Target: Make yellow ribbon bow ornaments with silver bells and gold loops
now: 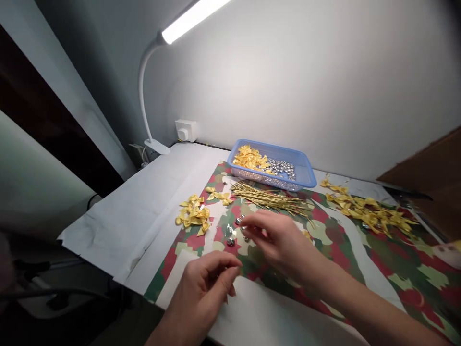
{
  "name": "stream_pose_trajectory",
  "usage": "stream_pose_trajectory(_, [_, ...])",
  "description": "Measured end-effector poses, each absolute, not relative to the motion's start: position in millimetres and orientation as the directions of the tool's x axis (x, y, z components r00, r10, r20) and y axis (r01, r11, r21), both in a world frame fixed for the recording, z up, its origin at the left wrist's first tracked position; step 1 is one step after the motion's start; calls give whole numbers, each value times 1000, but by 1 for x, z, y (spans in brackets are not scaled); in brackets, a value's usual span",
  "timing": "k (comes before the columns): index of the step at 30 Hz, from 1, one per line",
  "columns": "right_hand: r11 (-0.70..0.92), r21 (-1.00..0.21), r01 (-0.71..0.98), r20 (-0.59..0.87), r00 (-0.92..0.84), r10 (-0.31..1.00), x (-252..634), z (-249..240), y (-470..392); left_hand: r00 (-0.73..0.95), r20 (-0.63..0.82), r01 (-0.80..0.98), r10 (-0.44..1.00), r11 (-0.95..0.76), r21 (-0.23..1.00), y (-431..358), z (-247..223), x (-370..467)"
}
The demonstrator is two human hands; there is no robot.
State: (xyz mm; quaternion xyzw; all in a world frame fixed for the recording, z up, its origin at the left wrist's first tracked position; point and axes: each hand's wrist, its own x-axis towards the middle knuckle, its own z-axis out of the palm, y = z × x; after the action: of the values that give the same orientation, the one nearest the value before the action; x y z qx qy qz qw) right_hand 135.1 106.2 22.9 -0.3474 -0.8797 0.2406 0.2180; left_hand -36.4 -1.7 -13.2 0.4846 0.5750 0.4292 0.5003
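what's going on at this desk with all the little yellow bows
A person's right hand reaches over a few small silver pieces on a camouflage-patterned sheet. The left hand is curled nearby, at the sheet's near edge. Whether either hand grips anything is unclear. Yellow bows lie in groups to the left and right, and a bundle of gold strips lies in front of a blue basket holding more bows and silver pieces.
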Motion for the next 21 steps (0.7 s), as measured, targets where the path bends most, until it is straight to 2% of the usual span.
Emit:
stream_pose_trajectory(6, [739,-502,449,211,-765,608,64,-3,120,27,-116,24,993,115,993,-14,-23,-34])
stream_pose_trajectory(10, [709,-563,425,199,-763,615,58,-6,121,-51,-123,-62,991,119,991,-17,-28,-40])
stream_pose_trajectory(14, [586,-701,407,144,-724,674,85,16,114,-248,-117,-139,962,84,987,-17,-25,-50])
stream_pose_trajectory(17, [426,-807,410,34,-687,726,117,33,103,-400,-97,-164,911,33,986,-12,-18,-52])
stream_pose_trajectory(19, [270,-876,400,-58,-642,764,136,40,93,-374,-95,-201,923,19,979,-7,-13,-48])
stream_pose_trajectory(21, [148,-912,383,-130,-612,780,149,44,82,-229,-98,-257,968,37,966,-2,-9,-40])
